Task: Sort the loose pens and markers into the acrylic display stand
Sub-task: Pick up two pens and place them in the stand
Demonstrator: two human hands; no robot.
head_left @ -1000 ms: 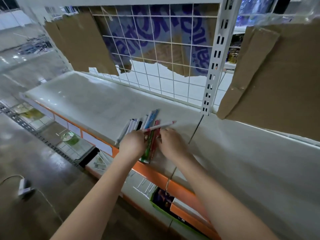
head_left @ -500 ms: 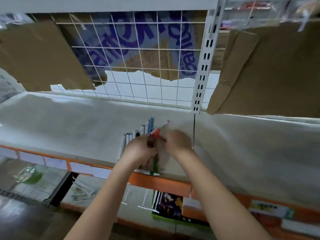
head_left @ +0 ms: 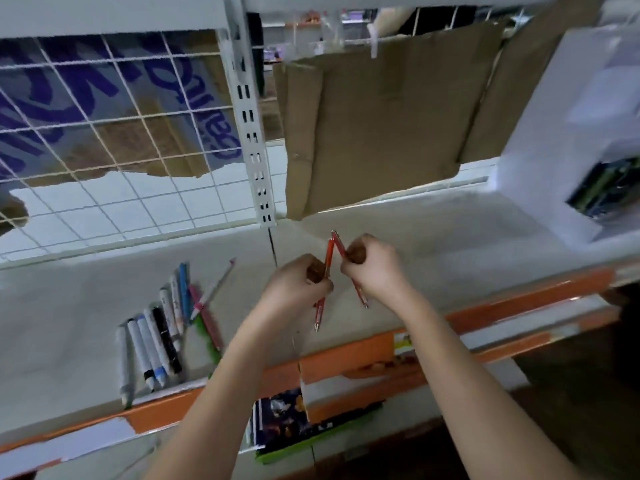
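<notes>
I note the left hand [head_left: 298,289] pinching one red pen [head_left: 323,292] and the right hand [head_left: 372,268] pinching another [head_left: 360,294]; the curled fingers hide both barrels' middles. The loose markers [head_left: 162,327] lie on the shelf [head_left: 69,306], left of the hands. The white stand [head_left: 568,140] at right is blurred. Purple lettering behind the mesh [head_left: 114,133] is unreadable.

Bare shelf [head_left: 433,244] lies open ahead of my left hand [head_left: 294,289] and right hand [head_left: 372,268], each gripping a red pen. Loose markers [head_left: 162,334] crowd the left. A white box [head_left: 568,140] blocks the right; hanging cardboard [head_left: 374,133] and a slotted upright [head_left: 251,133] close the back.
</notes>
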